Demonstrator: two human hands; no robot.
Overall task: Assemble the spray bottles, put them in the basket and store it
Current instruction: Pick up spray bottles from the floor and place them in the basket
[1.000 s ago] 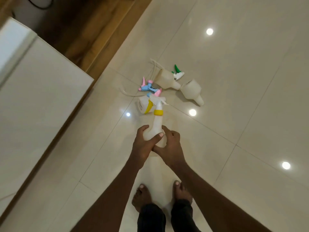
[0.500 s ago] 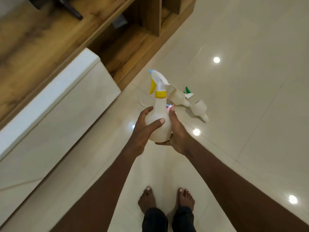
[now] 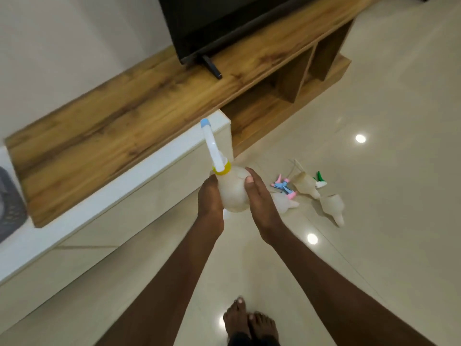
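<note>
- Bottle (image 3: 233, 196) sits between both palms, left hand (image 3: 209, 198) and right hand (image 3: 259, 203) wrapped around its round white body, held above the floor (image 3: 374, 245).
- Loose bottles (image 3: 331, 206) and spray heads (image 3: 283, 187) lie on the tiles to the right; wooden shelf (image 3: 149, 96) and grey basket (image 3: 10, 196) left.
- Bottle stands nearly upright, neck tilted away, nozzle (image 3: 210, 143) pointing up toward the shelf.

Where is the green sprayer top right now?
In the head view, the green sprayer top lies on the floor to the right of the hands, tucked just behind two loose white bottles, near the wooden TV stand.
</note>
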